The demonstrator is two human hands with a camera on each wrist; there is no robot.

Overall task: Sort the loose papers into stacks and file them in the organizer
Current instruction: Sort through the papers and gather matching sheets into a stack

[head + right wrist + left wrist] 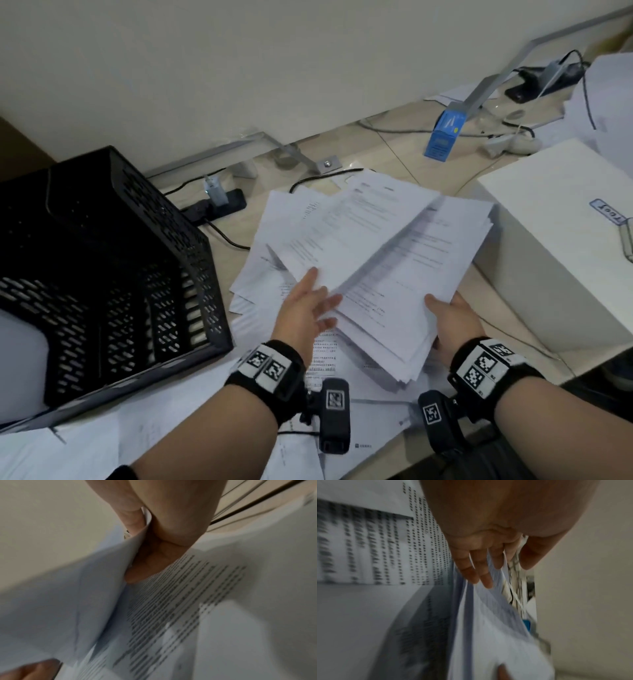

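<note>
**Papers gathered in both hands beside the black organizer**

Paperwork fills the head view. The right hand (452, 323) holds a thick stack of white printed sheets (394, 274) by its near corner, thumb on top and fingers hidden beneath, so the bundle is raised and tilted off the floor. The left hand (308, 308) lies against the stack's left edge with fingers nearly straight and spread, thumb over the top sheet; it looks placed to separate or steady the upper pages rather than carry weight. More loose white sheets (260, 274) lie scattered on the pale tiled floor (394, 150) under and around the stack. The black perforated metal organizer (113, 267) stands well to the left, apart from the papers, its compartments seemingly without papers. A white box (565, 240) sits just to the right.

From the left wrist, the fingers (481, 568) reach in among the sheet edges, several pages fanned between them, which suggests sorting is under way.

From the right wrist, blurred, the thumb (132, 515) and curled fingers (154, 561) pinch the paper edge between them. Filing has likely not yet begun.
</note>
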